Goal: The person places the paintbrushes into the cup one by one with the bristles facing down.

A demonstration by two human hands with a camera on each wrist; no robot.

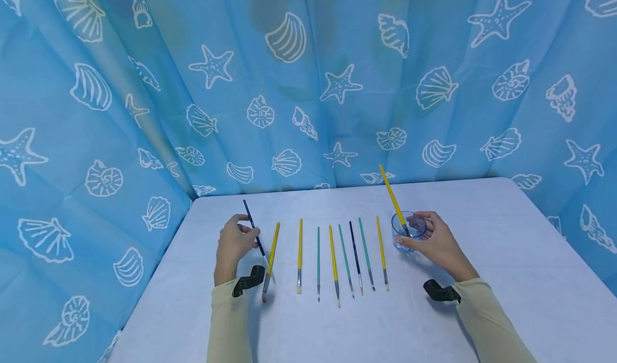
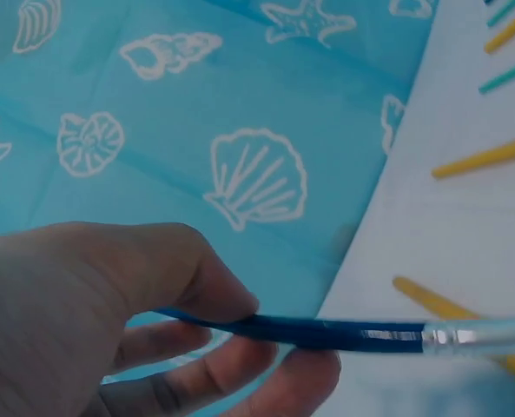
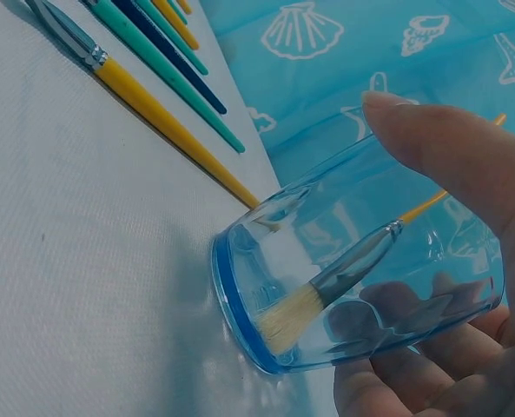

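Note:
My left hand (image 1: 235, 244) pinches a dark blue paintbrush (image 1: 248, 214) between thumb and fingers, its bristle end slanting down across a yellow-handled paintbrush (image 1: 273, 245) on the table. In the left wrist view the blue handle and silver ferrule (image 2: 465, 335) are plain, while the bristles fall outside the picture. On the right, my right hand (image 1: 441, 248) grips a clear blue-tinted cup (image 3: 227, 300) around its side. Inside the cup leans another yellow-handled paintbrush (image 1: 391, 194), its pale bristles (image 3: 293, 320) down at the base and its handle sticking out above the rim.
Between the hands, several paintbrushes lie in a row, bristles towards me, among them a yellow one (image 1: 300, 245), a teal one (image 1: 318, 261) and a dark blue one (image 1: 355, 250). A white cloth covers the table (image 1: 337, 336). A blue shell-patterned curtain (image 1: 308, 84) hangs behind.

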